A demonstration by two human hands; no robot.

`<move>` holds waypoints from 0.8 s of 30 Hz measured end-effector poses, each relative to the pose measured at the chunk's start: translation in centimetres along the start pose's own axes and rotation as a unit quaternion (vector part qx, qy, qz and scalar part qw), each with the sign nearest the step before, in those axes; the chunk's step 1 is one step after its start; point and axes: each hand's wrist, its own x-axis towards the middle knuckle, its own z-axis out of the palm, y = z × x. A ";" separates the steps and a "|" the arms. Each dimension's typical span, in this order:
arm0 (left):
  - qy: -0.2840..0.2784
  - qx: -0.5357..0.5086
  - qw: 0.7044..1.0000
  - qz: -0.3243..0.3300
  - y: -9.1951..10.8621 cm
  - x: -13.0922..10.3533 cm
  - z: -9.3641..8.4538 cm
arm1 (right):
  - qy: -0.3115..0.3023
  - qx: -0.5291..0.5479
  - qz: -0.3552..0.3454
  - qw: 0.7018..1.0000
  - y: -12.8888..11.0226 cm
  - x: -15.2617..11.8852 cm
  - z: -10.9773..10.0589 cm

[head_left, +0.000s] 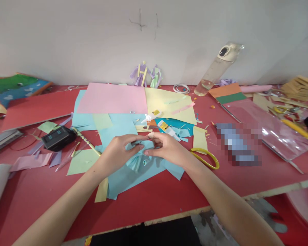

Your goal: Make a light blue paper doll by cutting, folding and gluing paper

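Note:
Both hands meet over light blue paper sheets [128, 184] in the middle of the red table. Between them is a small light blue pleated paper piece [135, 162]. My left hand [122, 150] pinches its upper left part with thumb and fingers. On its right side, the fingers of my right hand [163, 147] are closed on the same piece. Just beyond the hands lie two small white glue bottles with yellow labels, one [152, 116] near the yellow paper and the other [166, 129] on darker blue paper. Yellow-handled scissors [207, 159] rest beside my right forearm.
Two paper figures [143, 75] lean on the wall. A clear bottle [215, 70] stands at the back right. A black device [58, 137] lies left, a pink sheet [113, 99] behind, a clear pink folder [272, 130] right. Paper scraps surround the hands.

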 end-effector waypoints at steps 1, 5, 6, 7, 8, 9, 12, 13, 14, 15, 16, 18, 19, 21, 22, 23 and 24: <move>0.001 -0.001 1.000 0.004 0.0 0.0 0.0 | 0.000 0.003 -0.002 1.000 0.1 0.0 0.0; 0.005 -0.017 1.000 0.021 -0.1 0.0 0.1 | -0.003 0.004 -0.017 1.000 0.3 0.1 0.0; 0.006 -0.018 1.000 0.024 0.0 0.0 0.1 | -0.001 0.000 -0.019 1.000 0.3 0.1 0.1; 0.007 -0.016 1.000 0.026 0.0 -0.1 0.1 | 0.001 -0.003 -0.019 1.000 0.4 0.1 0.1; 0.007 -0.012 1.000 0.027 0.0 -0.1 0.1 | 0.001 -0.002 -0.015 1.000 0.3 0.2 0.1; 0.008 -0.007 1.000 0.026 0.0 -0.1 0.0 | 0.001 0.004 -0.007 1.000 0.3 0.2 0.1; 0.022 0.005 1.000 0.021 0.0 0.0 -0.2 | 0.013 0.046 0.014 0.999 0.0 0.1 0.1; 0.029 0.005 0.999 0.021 0.0 0.0 -0.2 | 0.026 0.060 0.015 0.998 -0.1 0.1 0.0; 0.035 0.005 0.999 0.023 0.0 0.1 -0.3 | 0.041 0.067 0.011 0.997 -0.1 0.1 -0.1; 0.039 0.005 0.999 0.026 0.0 0.1 -0.4 | 0.056 0.065 0.002 0.996 -0.1 0.1 -0.2; 0.042 0.006 0.999 0.032 -0.1 0.1 -0.4 | 0.070 0.055 -0.010 0.996 -0.1 0.1 -0.2; 0.047 0.010 0.998 0.048 -0.2 0.2 -0.4 | 0.098 0.026 -0.036 0.994 0.1 0.2 -0.3; 0.050 0.014 0.997 0.058 -0.3 0.2 -0.3 | 0.113 0.012 -0.047 0.992 0.2 0.3 -0.2; 0.058 0.025 0.995 0.077 -0.6 0.2 -0.2 | 0.141 -0.004 -0.066 0.988 0.4 0.4 0.0; 0.065 0.031 0.994 0.085 -0.7 0.2 -0.1 | 0.152 -0.009 -0.075 0.985 0.4 0.5 0.1; 0.074 0.037 0.992 0.092 -0.8 0.2 -0.1 | 0.159 -0.016 -0.084 0.984 0.3 0.4 0.2; 0.086 0.041 0.991 0.099 -0.8 0.2 0.0 | 0.164 -0.030 -0.094 0.981 0.0 0.3 0.1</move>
